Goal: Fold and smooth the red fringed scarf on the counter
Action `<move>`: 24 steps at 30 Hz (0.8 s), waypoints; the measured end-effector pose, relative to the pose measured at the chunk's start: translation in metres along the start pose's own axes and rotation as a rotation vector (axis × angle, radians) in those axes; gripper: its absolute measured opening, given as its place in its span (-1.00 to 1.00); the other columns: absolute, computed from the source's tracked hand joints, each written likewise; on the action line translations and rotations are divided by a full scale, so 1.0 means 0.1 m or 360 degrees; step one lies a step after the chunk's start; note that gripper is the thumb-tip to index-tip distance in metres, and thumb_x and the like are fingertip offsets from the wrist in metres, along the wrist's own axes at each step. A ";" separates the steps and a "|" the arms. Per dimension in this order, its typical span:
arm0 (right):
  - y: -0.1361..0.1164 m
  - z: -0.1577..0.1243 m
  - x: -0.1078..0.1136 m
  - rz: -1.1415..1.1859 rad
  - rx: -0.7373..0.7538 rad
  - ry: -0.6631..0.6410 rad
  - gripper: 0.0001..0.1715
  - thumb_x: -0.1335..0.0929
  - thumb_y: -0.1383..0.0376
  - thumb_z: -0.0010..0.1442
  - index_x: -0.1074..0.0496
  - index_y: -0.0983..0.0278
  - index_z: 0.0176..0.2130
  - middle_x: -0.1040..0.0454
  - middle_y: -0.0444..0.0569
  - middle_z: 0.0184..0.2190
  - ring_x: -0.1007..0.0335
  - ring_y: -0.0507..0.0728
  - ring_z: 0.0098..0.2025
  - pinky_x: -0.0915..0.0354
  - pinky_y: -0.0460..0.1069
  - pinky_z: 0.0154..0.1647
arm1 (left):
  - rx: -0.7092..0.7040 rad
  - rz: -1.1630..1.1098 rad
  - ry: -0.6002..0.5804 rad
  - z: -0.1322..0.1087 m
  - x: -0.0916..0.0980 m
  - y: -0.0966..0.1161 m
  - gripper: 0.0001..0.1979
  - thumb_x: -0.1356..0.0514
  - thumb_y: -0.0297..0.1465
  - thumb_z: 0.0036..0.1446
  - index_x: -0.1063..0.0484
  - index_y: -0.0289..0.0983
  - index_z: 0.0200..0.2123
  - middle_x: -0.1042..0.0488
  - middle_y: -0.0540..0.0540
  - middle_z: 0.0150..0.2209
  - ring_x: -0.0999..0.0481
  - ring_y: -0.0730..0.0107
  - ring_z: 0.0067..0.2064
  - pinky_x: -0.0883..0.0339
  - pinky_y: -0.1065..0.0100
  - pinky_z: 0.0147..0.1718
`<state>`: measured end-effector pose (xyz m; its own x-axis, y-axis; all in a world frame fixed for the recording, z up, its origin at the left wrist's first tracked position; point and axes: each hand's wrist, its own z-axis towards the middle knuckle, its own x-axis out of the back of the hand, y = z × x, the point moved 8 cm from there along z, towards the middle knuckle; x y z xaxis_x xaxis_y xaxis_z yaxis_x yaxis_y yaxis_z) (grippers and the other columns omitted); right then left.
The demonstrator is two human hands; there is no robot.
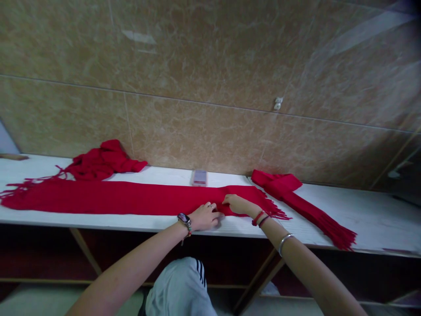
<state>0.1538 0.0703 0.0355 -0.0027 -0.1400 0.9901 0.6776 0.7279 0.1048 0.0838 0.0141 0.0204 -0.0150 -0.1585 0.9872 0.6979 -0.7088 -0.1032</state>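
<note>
Red scarf (125, 198) flat under both hands (205, 216).

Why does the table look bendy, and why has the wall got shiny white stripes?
Head view: the wide lens bows the white table towards the edges; light glares off the glossy wall, top right; the corners go dim; the red scarf in the middle looks sharp.

L hand (205, 216) & R hand (238, 204) flat on long red scarf (115, 197), white shelf (362, 215); 2nd scarf (101, 164) crumpled behind
</note>
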 end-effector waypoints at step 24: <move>0.27 0.43 -0.07 0.0309 -0.0142 0.0003 -0.51 -0.17 0.59 -0.01 -0.45 0.36 -0.13 -0.47 0.09 -0.12 -0.36 0.13 -0.09 -0.22 -0.02 -0.03 | -0.0078 -0.0204 0.0056 -0.10 -0.02 -0.06 -0.62 0.09 -0.24 0.21 -0.18 -0.01 0.10 -0.24 -0.10 -0.06 -0.20 0.15 -0.02 0.00 -0.12 0.01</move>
<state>0.1405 0.1194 0.0358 0.1356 -0.0043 0.9908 0.7276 0.6791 -0.0967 0.0726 0.0117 0.0180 -0.1270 -0.0879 0.9880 0.6529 -0.7573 0.0166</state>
